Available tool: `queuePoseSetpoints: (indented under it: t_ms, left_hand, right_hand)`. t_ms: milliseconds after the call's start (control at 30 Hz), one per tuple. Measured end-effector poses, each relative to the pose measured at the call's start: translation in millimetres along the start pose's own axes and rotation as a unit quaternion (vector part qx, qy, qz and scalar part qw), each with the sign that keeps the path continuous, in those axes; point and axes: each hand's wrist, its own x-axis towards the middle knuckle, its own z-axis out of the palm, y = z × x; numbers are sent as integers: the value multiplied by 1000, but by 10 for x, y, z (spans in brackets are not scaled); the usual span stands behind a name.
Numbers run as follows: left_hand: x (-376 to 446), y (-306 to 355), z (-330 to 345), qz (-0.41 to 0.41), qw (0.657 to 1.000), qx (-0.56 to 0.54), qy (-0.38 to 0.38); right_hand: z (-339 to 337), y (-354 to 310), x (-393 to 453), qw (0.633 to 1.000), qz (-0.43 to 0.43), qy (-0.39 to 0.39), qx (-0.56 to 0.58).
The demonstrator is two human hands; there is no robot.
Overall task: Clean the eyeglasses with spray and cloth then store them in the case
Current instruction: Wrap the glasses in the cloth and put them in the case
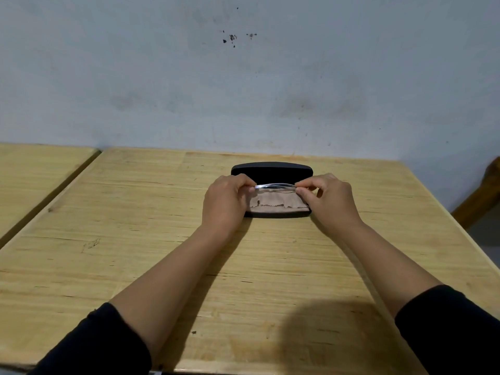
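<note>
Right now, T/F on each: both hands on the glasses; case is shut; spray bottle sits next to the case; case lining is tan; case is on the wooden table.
1. Both hands hold the eyeglasses: true, the left hand and right hand each pinch one end.
2. The case is shut: false, it lies open, lid raised behind.
3. A spray bottle sits beside the case: false, none is in view.
4. The case lining is tan: true.
5. The case rests on the wooden table: true.
</note>
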Motion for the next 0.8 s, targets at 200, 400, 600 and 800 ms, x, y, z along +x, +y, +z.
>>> queuePoseSetpoints:
  t_ms: [200, 400, 600, 800]
  left_hand:
    - [61, -52, 41, -15, 999, 28, -35]
    - [35, -99, 45, 12, 997, 70, -30]
    - [6, -89, 4, 10, 998, 48, -33]
    - [-144, -116, -183, -15, 999, 6, 41]
  right_hand:
    - [25, 4, 61, 999, 19, -25, -22]
    - [42, 2, 29, 999, -3, -24, -34]
    - [24, 38, 0, 999, -7, -31, -37]
    - [-64, 75, -65, 993, 38, 93, 57]
